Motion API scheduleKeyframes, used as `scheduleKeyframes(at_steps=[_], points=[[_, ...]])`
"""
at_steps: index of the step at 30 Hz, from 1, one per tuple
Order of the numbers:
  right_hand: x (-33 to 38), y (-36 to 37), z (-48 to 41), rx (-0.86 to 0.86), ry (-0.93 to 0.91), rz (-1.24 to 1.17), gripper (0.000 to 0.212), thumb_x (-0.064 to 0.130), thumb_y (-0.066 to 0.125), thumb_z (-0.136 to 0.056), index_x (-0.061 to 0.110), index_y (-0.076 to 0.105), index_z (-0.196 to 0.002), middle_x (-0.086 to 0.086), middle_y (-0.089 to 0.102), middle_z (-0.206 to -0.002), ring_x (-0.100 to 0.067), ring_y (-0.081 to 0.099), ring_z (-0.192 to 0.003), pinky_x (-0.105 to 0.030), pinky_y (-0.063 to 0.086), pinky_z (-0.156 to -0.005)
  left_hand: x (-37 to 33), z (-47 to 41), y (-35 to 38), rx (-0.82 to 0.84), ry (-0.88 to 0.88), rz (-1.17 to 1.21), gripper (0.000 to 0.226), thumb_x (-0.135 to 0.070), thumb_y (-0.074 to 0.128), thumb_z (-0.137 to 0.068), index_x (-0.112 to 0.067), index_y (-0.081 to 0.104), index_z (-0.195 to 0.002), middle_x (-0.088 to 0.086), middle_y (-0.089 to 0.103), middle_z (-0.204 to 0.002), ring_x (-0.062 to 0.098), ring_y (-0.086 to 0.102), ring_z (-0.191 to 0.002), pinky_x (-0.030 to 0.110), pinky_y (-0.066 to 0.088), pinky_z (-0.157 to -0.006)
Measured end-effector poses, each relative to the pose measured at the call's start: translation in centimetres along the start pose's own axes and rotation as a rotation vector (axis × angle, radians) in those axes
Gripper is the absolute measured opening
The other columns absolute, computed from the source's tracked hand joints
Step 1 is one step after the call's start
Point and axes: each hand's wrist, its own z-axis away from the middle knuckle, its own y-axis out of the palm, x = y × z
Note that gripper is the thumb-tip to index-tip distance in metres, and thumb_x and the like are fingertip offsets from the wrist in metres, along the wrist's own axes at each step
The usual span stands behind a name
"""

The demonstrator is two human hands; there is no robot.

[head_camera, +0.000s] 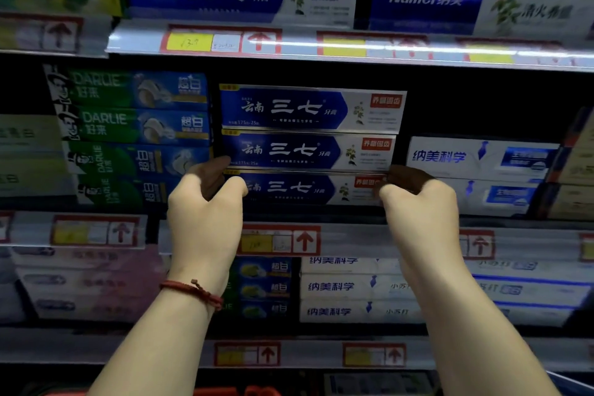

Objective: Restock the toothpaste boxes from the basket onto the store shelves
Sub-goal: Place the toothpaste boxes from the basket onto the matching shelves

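My left hand [205, 212] and right hand [421, 206] grip opposite ends of the lowest blue-and-white cardboard toothpaste box [305, 190]. My thumbs are on its front face. My fingers curl over its top edge, at the seam with the matching middle box [305, 151]. A third matching box [311, 108] lies on top, its right end projecting further toward 3 o'clock.

At 9 o'clock, stacked green cardboard boxes [135, 138] sit just beside the left ends, leaving a narrow dark slot. At 3 o'clock, two white boxes [475, 157] stand near my right fingers. Open dark space lies at 12 o'clock, under the upper shelf edge [321, 48], and above the white boxes.
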Motion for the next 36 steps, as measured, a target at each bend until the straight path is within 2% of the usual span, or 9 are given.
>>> scheduleKeyframes(at_steps=[6, 9, 14, 18, 23, 25, 31, 33, 36], points=[[0.1, -0.5, 0.0, 0.039, 0.019, -0.061, 0.028, 0.003, 0.059, -0.086, 0.026, 0.076, -0.085, 0.009, 0.077, -0.084, -0.014, 0.071, -0.09, -0.028, 0.057, -0.078, -0.2, 0.2, -0.3, 0.034, -0.022, 0.043, 0.03, -0.008, 0.065, -0.088, -0.025, 0.07, -0.113, -0.01, 0.069, -0.103, 0.004, 0.063, -0.096, 0.02, 0.046, -0.076], [0.2, -0.8, 0.1, 0.069, 0.044, -0.122, 0.031, 0.0, 0.06, -0.088, 0.025, 0.077, -0.095, 0.011, 0.078, -0.088, -0.007, 0.07, -0.089, -0.016, 0.051, -0.071, -0.2, 0.2, -0.6, 0.065, -0.028, 0.065, 0.03, -0.006, 0.065, -0.088, -0.024, 0.071, -0.11, -0.008, 0.07, -0.104, 0.006, 0.064, -0.098, 0.022, 0.046, -0.079], [0.1, -0.6, 0.1, 0.068, 0.062, -0.149, 0.034, 0.003, 0.061, -0.09, 0.024, 0.075, -0.112, 0.011, 0.077, -0.098, -0.006, 0.069, -0.096, -0.015, 0.05, -0.074, 0.0, 0.1, -0.8, 0.082, -0.037, 0.078, 0.027, -0.007, 0.065, -0.088, -0.027, 0.071, -0.104, -0.007, 0.071, -0.104, 0.009, 0.064, -0.1, 0.024, 0.047, -0.081], [-0.1, -0.4, 0.2, 0.055, 0.046, -0.141, 0.033, 0.003, 0.061, -0.09, 0.027, 0.073, -0.11, 0.013, 0.075, -0.096, -0.006, 0.068, -0.094, -0.017, 0.049, -0.073, 0.2, 0.1, -1.0, 0.097, 0.014, -0.014, 0.025, -0.009, 0.067, -0.087, -0.03, 0.07, -0.101, -0.01, 0.072, -0.098, 0.007, 0.066, -0.095, 0.024, 0.049, -0.078], [0.3, -0.7, 0.3, 0.086, -0.025, -0.02, 0.032, 0.007, 0.063, -0.089, 0.038, 0.069, -0.086, 0.022, 0.074, -0.081, 0.003, 0.066, -0.084, -0.016, 0.047, -0.068, -0.2, 0.1, -1.0, 0.131, 0.056, -0.049, 0.03, -0.009, 0.067, -0.088, -0.037, 0.065, -0.101, -0.018, 0.068, -0.103, -0.004, 0.062, -0.096, 0.02, 0.046, -0.08], [0.6, -0.8, 0.5, 0.084, -0.073, 0.044, 0.033, 0.009, 0.063, -0.089, 0.042, 0.064, -0.085, 0.021, 0.072, -0.083, 0.002, 0.065, -0.084, -0.018, 0.047, -0.067, -0.4, 0.3, -0.8, 0.139, 0.061, -0.021, 0.031, -0.009, 0.067, -0.088, -0.038, 0.065, -0.098, -0.019, 0.069, -0.1, -0.007, 0.063, -0.09, 0.019, 0.046, -0.08], [1.2, -0.4, 1.1, 0.089, -0.163, 0.002, 0.043, 0.014, 0.065, -0.091, 0.04, 0.058, -0.124, 0.022, 0.067, -0.102, 0.014, 0.061, -0.091, -0.017, 0.047, -0.072, -0.8, 0.3, -0.7, 0.186, 0.206, -0.092, 0.029, -0.012, 0.067, -0.089, -0.033, 0.064, -0.11, -0.009, 0.068, -0.099, 0.004, 0.061, -0.09, 0.022, 0.047, -0.076], [1.1, -0.3, 1.0, 0.106, -0.168, -0.044, 0.048, 0.013, 0.065, -0.091, 0.045, 0.055, -0.125, 0.023, 0.068, -0.106, 0.01, 0.063, -0.094, -0.019, 0.051, -0.077, -0.8, 0.2, -0.6, 0.208, 0.224, -0.054, 0.034, -0.008, 0.065, -0.091, -0.033, 0.063, -0.114, -0.017, 0.07, -0.097, -0.004, 0.062, -0.087, 0.01, 0.047, -0.07], [0.9, 0.0, 0.9, 0.1, -0.182, -0.07, 0.05, 0.013, 0.065, -0.091, 0.053, 0.053, -0.118, 0.022, 0.068, -0.107, 0.007, 0.064, -0.093, -0.022, 0.057, -0.078, -0.6, 0.1, -0.2, 0.242, 0.199, -0.001, 0.046, 0.0, 0.062, -0.092, -0.034, 0.058, -0.122, -0.045, 0.064, -0.088, -0.023, 0.059, -0.084, 0.0, 0.044, -0.067]])
